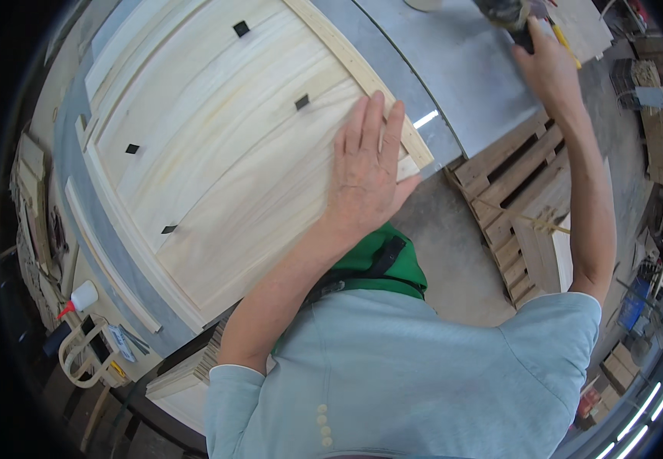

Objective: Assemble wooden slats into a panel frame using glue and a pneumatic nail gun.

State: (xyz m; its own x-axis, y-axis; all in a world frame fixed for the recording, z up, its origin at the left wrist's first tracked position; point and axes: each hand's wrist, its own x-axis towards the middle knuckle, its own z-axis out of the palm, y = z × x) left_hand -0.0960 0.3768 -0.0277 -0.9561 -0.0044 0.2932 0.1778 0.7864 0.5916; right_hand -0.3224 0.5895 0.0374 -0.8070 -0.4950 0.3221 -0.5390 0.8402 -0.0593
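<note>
A large pale wooden panel [216,145] with a raised border lies on the bench at the left. Several small black squares [241,29] dot its surface. My left hand [366,168] rests flat near the panel's right corner, fingers stretched out and touching a light wooden strip [346,55] that runs along the edge. Far off at the upper right, my right hand [549,69] is closed around the dark grip of a power tool [503,11]. The picture's edge cuts this tool off, so its exact kind does not show.
A grey tabletop [461,73] extends at the upper right. Below it stands a wooden pallet [500,183] with stacked boards [549,245]. At the lower left are a white bottle with a red tip [84,295] and bent wooden pieces [79,356]. A yellow-handled item [565,46] lies beside my right hand.
</note>
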